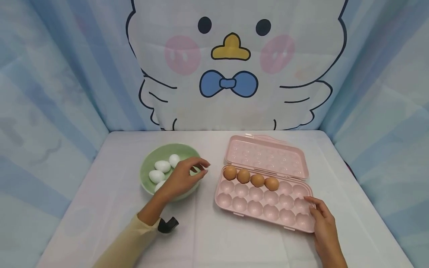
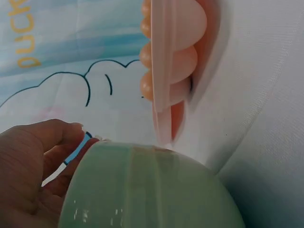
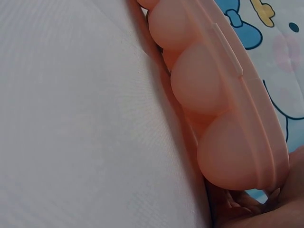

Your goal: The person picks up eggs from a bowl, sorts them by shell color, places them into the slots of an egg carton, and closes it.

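Head view shows me the left hand (image 1: 184, 178), curved but empty, at the round green bowl's (image 1: 151, 158) rim, left of the oblong pink plastic egg carton (image 1: 255, 208) whose right end the right hand (image 1: 324, 222) grips.

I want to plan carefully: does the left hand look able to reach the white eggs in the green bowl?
Most likely yes: the left hand seems empty and extends over the green bowl, which has no lid; the white eggs lie close by, though the hand partly hides one.
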Demonstrator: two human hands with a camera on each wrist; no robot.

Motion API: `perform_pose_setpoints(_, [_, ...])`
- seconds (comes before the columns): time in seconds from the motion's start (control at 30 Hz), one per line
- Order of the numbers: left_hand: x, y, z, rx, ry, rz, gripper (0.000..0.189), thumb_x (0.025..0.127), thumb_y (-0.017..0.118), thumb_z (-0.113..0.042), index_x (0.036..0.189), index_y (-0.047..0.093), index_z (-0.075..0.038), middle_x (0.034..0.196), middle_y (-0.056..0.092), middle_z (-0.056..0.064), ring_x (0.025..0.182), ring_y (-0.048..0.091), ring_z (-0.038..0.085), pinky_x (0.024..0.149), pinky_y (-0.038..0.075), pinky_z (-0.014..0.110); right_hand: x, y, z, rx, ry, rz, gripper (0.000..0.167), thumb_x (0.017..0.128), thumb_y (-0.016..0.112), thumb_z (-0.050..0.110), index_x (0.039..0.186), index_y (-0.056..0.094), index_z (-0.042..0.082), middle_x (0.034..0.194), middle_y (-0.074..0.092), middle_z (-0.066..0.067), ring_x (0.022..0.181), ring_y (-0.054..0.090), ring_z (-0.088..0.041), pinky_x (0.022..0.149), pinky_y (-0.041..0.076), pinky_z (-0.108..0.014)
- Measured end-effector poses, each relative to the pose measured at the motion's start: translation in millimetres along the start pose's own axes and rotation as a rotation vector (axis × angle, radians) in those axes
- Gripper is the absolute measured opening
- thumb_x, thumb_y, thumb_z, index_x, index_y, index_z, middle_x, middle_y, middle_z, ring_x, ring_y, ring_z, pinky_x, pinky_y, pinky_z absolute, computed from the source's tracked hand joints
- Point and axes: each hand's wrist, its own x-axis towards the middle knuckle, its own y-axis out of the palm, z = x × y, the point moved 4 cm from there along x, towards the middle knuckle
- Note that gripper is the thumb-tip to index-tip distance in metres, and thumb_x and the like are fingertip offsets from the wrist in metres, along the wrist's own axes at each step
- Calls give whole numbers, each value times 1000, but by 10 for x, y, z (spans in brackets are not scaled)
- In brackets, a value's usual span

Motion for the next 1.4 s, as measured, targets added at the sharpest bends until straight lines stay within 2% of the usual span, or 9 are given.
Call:
perform_pose_setpoints(0.13, [-60,-102,115,-13,-11,-35,22,98,73,-8,120,72,-7,117,69,2,101,68,19,85,57,42,1,2,2,-1,2,4,41,114,30,21,149,48,10,172,5,6,156,-1,-13,123,10,-41])
perform_pose_setpoints(0.27, [-126,-228,232,3,-22,-54,25,97,74,-7,121,72,-8,118,67,4,100,68,21,83,57,40,-2,5,3,3,6,4,41,114,30,20,149,48,10,172,5,6,156,0,-14,123,11,-41])
perform_pose_setpoints(0.53, [-190,-537,433,118,-32,-69,34,88,80,4,121,70,-2,119,67,13,102,68,32,86,57,50,-8,-5,24,25,-18,7,40,114,30,20,148,50,9,172,7,4,155,0,-11,123,10,-36])
perform_pose_setpoints(0.73, [-187,-698,513,212,-69,-107,42,83,84,6,121,69,2,117,67,18,110,63,35,96,51,54,-7,-5,13,25,-14,7,40,114,31,20,148,50,10,172,7,5,155,-1,-11,123,9,-36])
perform_pose_setpoints(0.93, [-157,-726,559,278,-76,-97,49,81,87,2,125,67,2,119,66,20,112,62,37,98,49,52,-11,-2,5,26,-3,2,40,114,32,21,149,49,10,172,9,4,156,2,-13,123,12,-38])
perform_pose_setpoints(1.17, [-90,-706,640,330,-141,-20,59,82,87,-2,135,62,3,134,60,22,129,53,41,111,40,53,-4,2,7,20,-12,-12,40,114,30,19,148,50,10,172,8,5,155,0,-12,123,11,-38])
perform_pose_setpoints(1.4, [-14,-625,734,362,-185,36,61,80,87,2,135,61,7,133,57,25,126,53,43,110,41,54,5,-5,-4,20,-13,-14,40,114,30,18,147,50,10,172,7,6,155,0,-12,123,9,-38])
